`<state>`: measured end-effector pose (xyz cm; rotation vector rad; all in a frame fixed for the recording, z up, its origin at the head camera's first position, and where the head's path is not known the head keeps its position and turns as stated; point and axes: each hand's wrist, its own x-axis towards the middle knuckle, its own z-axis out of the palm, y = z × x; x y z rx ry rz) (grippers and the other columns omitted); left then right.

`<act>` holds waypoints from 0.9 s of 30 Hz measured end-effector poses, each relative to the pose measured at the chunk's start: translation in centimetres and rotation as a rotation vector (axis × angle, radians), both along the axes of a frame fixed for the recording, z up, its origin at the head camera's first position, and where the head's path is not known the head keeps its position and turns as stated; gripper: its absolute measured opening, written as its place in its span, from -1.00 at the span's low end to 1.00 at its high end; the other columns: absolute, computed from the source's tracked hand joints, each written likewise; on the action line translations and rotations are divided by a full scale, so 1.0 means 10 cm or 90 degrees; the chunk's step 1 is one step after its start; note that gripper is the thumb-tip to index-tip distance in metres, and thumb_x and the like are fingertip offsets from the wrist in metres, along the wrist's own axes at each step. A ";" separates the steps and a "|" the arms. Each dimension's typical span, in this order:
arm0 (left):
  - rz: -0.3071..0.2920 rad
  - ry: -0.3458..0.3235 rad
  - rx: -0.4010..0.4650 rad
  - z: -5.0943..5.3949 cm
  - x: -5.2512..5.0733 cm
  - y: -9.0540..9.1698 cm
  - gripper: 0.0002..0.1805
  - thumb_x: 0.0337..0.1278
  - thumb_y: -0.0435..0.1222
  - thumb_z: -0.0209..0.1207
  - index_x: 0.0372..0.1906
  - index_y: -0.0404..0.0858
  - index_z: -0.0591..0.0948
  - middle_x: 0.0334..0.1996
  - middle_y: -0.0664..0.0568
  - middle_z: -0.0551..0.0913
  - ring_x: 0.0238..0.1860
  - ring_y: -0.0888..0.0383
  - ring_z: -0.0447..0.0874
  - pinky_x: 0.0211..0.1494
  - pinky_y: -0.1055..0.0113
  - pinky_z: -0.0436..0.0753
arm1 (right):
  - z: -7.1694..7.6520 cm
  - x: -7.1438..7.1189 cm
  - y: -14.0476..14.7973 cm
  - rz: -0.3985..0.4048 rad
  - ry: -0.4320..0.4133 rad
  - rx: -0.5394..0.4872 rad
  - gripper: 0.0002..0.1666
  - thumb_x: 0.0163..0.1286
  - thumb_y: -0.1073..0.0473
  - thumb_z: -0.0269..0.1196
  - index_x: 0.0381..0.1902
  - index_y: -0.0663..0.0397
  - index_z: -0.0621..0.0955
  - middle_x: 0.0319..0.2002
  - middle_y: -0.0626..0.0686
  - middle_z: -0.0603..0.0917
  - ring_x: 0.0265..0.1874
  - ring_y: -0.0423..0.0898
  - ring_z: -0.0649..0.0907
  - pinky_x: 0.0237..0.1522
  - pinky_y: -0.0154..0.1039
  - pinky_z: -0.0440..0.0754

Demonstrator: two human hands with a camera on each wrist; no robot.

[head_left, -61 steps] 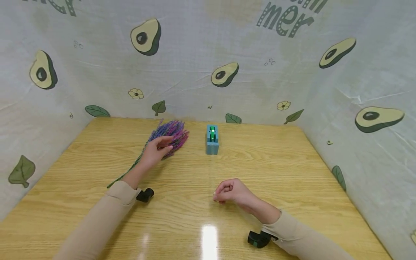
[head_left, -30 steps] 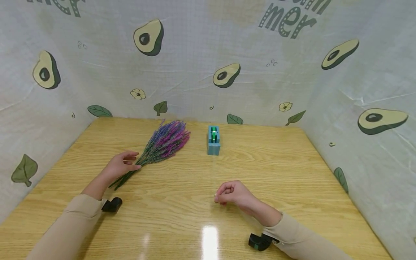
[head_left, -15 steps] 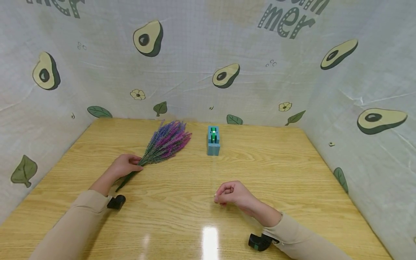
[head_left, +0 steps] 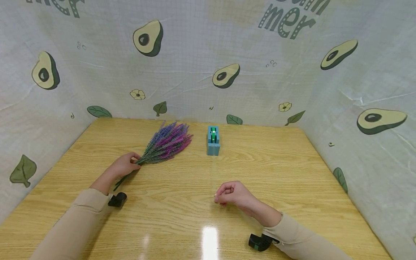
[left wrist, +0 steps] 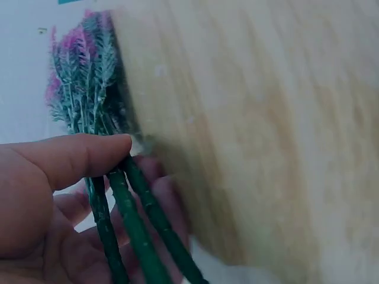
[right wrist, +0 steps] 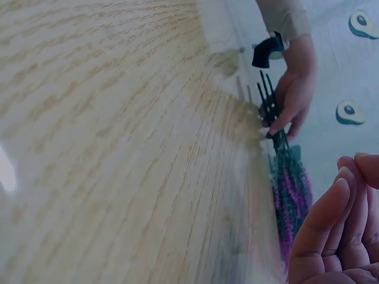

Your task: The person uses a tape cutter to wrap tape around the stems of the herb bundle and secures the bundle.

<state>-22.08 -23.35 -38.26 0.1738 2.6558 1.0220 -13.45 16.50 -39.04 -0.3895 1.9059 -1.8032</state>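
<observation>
On the left of the table in the head view lies a bunch of artificial lavender [head_left: 167, 142], purple and pink heads pointing to the far side. My left hand [head_left: 124, 165] grips it by the stems. The left wrist view shows the thumb laid across several dark green stems [left wrist: 133, 228], with the fingers behind them. In the right wrist view the lavender [right wrist: 290, 189] hangs below that hand, apparently at or just off the tabletop. My right hand [head_left: 236, 195] rests near the table's middle, fingers loosely curled, holding nothing.
A blue tape dispenser [head_left: 213, 148] with a green roll stands at the back middle of the wooden table [head_left: 273, 159]. White cloth [head_left: 188, 47] printed with avocados and leaves hangs behind and at both sides. Black wrist cameras [head_left: 117, 199] sit under both cuffs.
My left hand moved from over the flower heads back to the stems and took hold of them. The lavender shifted slightly toward the right. The right hand stayed in place.
</observation>
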 end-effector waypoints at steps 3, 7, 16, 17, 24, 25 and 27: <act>-0.006 -0.031 0.049 0.00 0.00 0.00 -0.56 0.31 -0.41 0.01 0.18 -0.54 0.23 -0.26 -0.38 0.51 -0.29 -0.19 0.55 -0.32 0.10 0.55 | 0.01 0.00 0.00 0.001 -0.003 0.000 -0.74 0.11 0.24 0.39 -0.44 0.39 0.60 -0.57 0.07 0.63 -0.59 -0.11 0.55 -0.41 -0.24 0.57; 0.004 -0.043 0.121 -0.08 -0.02 -0.02 -0.45 0.32 -0.33 0.05 0.27 -0.52 0.17 -0.47 -0.10 0.54 -0.47 0.06 0.52 -0.40 0.22 0.50 | 0.00 0.00 0.00 0.002 -0.004 -0.002 -0.74 0.11 0.25 0.39 -0.43 0.40 0.60 -0.58 0.06 0.63 -0.60 -0.11 0.55 -0.41 -0.24 0.57; 0.047 -0.037 0.208 -0.08 0.04 -0.06 -0.44 0.45 -0.22 -0.15 0.33 -0.52 0.11 -0.14 -0.26 0.54 -0.39 0.07 0.43 -0.40 0.26 0.49 | -0.03 0.00 0.00 0.004 -0.001 -0.005 -0.76 0.11 0.28 0.38 -0.43 0.41 0.60 -0.58 0.04 0.63 -0.59 -0.11 0.55 -0.41 -0.25 0.58; 0.048 -0.034 0.209 -0.08 0.05 -0.06 -0.45 0.45 -0.24 -0.14 0.33 -0.52 0.11 -0.17 -0.24 0.54 -0.39 0.06 0.43 -0.39 0.26 0.49 | -0.03 0.00 0.00 0.003 -0.001 -0.003 -0.76 0.11 0.28 0.38 -0.42 0.41 0.60 -0.58 0.04 0.63 -0.59 -0.11 0.55 -0.41 -0.24 0.58; 0.046 0.010 0.211 -0.09 0.09 -0.04 -0.47 0.39 -0.29 -0.04 0.32 -0.48 0.17 -0.27 -0.25 0.49 -0.44 0.03 0.39 -0.41 0.22 0.44 | -0.01 0.00 0.00 0.000 -0.010 -0.006 -0.77 0.12 0.29 0.37 -0.42 0.41 0.60 -0.56 0.05 0.64 -0.58 -0.12 0.56 -0.41 -0.24 0.58; 0.046 0.018 0.213 -0.09 0.10 -0.04 -0.47 0.38 -0.29 -0.02 0.31 -0.47 0.19 -0.21 -0.29 0.48 -0.44 0.02 0.39 -0.41 0.21 0.44 | 0.00 0.00 0.01 -0.002 -0.011 -0.008 -0.78 0.12 0.29 0.37 -0.42 0.41 0.60 -0.56 0.06 0.64 -0.58 -0.12 0.56 -0.40 -0.24 0.59; 0.045 0.035 0.207 -0.09 0.11 -0.04 -0.47 0.37 -0.27 0.00 0.31 -0.45 0.22 -0.11 -0.35 0.45 -0.39 -0.01 0.43 -0.39 0.21 0.46 | 0.01 0.00 0.01 -0.003 -0.008 -0.006 -0.79 0.13 0.31 0.36 -0.41 0.42 0.60 -0.56 0.07 0.64 -0.58 -0.11 0.56 -0.39 -0.23 0.58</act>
